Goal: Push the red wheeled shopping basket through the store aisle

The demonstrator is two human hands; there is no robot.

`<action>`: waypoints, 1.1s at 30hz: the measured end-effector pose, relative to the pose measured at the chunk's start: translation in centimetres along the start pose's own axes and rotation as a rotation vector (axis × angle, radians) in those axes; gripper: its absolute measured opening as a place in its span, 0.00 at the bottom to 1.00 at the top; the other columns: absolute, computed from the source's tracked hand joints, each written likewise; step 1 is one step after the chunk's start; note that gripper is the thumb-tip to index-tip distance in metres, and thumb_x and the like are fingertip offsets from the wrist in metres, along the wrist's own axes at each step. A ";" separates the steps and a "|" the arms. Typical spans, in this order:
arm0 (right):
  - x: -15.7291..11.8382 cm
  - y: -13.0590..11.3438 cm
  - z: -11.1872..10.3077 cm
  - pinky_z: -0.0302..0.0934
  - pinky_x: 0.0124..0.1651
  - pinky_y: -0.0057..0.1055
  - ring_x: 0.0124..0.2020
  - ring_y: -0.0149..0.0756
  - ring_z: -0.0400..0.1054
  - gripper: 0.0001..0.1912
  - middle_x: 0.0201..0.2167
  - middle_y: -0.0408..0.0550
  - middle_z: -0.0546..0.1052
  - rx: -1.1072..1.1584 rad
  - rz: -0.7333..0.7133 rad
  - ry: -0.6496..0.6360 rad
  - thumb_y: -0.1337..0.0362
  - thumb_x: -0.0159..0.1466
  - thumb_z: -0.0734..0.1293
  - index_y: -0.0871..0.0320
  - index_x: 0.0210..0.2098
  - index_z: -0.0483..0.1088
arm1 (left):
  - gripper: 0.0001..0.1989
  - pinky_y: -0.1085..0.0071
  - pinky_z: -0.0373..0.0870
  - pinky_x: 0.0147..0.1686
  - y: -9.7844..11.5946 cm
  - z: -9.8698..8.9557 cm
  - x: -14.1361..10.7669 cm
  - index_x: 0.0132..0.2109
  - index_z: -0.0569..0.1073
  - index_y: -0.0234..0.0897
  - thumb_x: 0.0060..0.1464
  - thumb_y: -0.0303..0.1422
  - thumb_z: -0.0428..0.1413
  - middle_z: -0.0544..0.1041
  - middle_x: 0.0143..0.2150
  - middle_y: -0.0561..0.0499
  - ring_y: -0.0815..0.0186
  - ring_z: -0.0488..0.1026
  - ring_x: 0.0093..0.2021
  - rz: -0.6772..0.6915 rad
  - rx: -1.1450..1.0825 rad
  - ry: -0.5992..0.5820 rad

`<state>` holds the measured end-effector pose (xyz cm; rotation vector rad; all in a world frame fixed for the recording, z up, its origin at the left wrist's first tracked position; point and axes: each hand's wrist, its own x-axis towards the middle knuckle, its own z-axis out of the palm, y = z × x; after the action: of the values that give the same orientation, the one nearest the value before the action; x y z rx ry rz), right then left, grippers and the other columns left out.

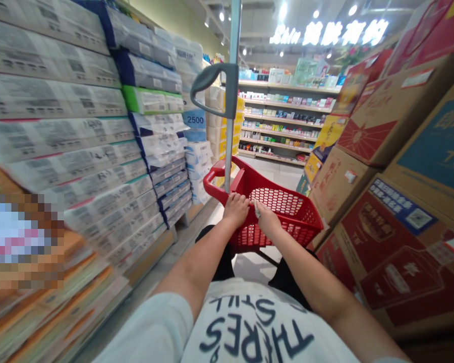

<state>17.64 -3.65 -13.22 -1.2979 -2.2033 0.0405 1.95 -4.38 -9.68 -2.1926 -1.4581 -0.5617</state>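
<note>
A red plastic shopping basket (263, 175) with perforated walls stands in front of my legs. My left hand (236, 207) is closed over the basket's near rim, close to the foot of the metal pole (229, 146). Just right of it, my right hand (268, 219) is closed at the same rim. A small pale thing (256, 209) shows at its fingertips, too small to name. A grey loop handle (231, 93) is fixed higher on the pole. I see nothing lying in the visible part of the basket.
Stacked wrapped paper packs (94, 136) line the left side of the narrow aisle. Printed cardboard boxes (393, 242) rise close on the right. Shelves of small goods (283, 121) stand at the far end. An orange-edged stack (68, 302) is at lower left.
</note>
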 end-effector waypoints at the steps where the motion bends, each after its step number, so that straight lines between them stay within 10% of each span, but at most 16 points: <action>1: 0.1 0.0 -0.1 0.55 0.64 0.38 0.63 0.38 0.57 0.37 0.62 0.57 0.64 0.013 0.028 -0.005 0.81 0.55 0.54 0.64 0.64 0.56 | 0.11 0.58 0.51 0.58 0.0 0.0 0.0 0.44 0.73 0.39 0.61 0.35 0.48 0.73 0.44 0.45 0.56 0.64 0.49 -0.004 0.002 -0.002; 15: -0.4 -1.0 -1.0 0.54 0.62 0.32 0.64 0.36 0.54 0.36 0.63 0.54 0.63 -0.092 0.076 -0.049 0.81 0.57 0.55 0.62 0.64 0.56 | 0.10 0.57 0.51 0.58 0.1 -0.1 -0.2 0.43 0.73 0.39 0.61 0.35 0.48 0.73 0.43 0.45 0.56 0.64 0.49 -0.001 0.003 0.004; 23: -0.9 -0.1 -3.4 0.62 0.46 0.31 0.48 0.41 0.70 0.22 0.46 0.54 0.76 -0.202 0.334 -0.148 0.75 0.61 0.57 0.58 0.52 0.69 | 0.10 0.58 0.51 0.58 0.1 0.0 -0.3 0.44 0.73 0.38 0.61 0.34 0.48 0.73 0.43 0.45 0.56 0.64 0.49 -0.007 -0.003 0.013; 33: -0.9 -0.9 -1.5 0.58 0.58 0.33 0.61 0.40 0.59 0.31 0.61 0.56 0.66 -0.123 0.084 -0.051 0.78 0.59 0.56 0.62 0.63 0.59 | 0.10 0.58 0.51 0.58 -0.3 0.0 -0.4 0.43 0.73 0.38 0.61 0.35 0.48 0.73 0.43 0.45 0.56 0.63 0.49 0.009 0.010 0.008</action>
<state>17.99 -5.21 -12.10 -1.4713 -2.2231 -0.0312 1.49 -4.60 -9.83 -2.1854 -1.4437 -0.5583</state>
